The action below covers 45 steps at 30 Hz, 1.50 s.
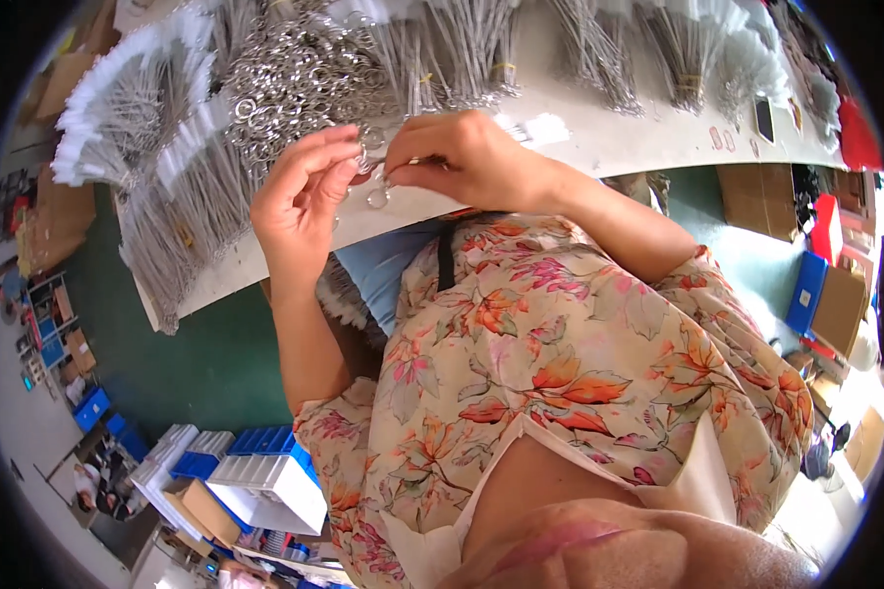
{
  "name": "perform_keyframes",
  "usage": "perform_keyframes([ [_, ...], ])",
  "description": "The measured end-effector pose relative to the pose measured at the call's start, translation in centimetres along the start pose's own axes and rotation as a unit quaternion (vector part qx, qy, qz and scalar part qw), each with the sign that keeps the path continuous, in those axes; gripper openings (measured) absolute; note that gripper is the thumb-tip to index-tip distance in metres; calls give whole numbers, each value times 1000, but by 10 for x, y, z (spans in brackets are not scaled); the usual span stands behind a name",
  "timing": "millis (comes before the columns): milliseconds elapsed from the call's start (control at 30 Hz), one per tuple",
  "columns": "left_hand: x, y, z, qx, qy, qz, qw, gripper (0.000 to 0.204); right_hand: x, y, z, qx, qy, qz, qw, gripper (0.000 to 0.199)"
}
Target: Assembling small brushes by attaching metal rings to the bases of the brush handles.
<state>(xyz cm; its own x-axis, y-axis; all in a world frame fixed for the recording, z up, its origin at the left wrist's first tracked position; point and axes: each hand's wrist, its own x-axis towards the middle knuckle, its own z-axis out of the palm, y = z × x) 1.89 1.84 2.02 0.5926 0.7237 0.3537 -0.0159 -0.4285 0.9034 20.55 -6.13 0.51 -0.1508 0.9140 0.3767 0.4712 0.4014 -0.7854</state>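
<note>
Your left hand (300, 196) and right hand (457, 157) meet over the table (599, 137) edge, fingers pinching 1 small ring (376, 196) between them, near the ring pile (295, 79), so fresh rings lie within easy reach.

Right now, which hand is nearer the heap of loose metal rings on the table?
Left. The left hand sits just below the ring heap, nearly touching; the right hand is off to its right, farther away.
</note>
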Motion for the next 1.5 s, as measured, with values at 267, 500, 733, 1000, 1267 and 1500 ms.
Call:
perform_keyframes([
  [267, 18, 18, -8, -43, -76, 59, 994, 22, 8, -19, -20, 224, -59, 148, 962, 14],
  [500, 18, 40, 9, -79, 37, 110, 990, 30, 20, -47, -43, 363, -26, 209, 908, 18],
  [733, 27, 55, 4, 57, 66, 206, 975, 30, 35, -67, -38, 362, 57, 144, 919, 20],
  [1000, 38, 68, -10, 48, -13, 137, 989, 27, 43, -61, -55, 365, -67, 163, 914, 15],
  [1267, 45, 66, -21, 33, -51, 42, 997, 14, 39, -61, -44, 314, 37, 125, 940, 16],
  [1500, 44, 77, -11, 22, -17, -30, 999, 13, 44, -56, -43, 327, 28, 141, 934, 16],
])
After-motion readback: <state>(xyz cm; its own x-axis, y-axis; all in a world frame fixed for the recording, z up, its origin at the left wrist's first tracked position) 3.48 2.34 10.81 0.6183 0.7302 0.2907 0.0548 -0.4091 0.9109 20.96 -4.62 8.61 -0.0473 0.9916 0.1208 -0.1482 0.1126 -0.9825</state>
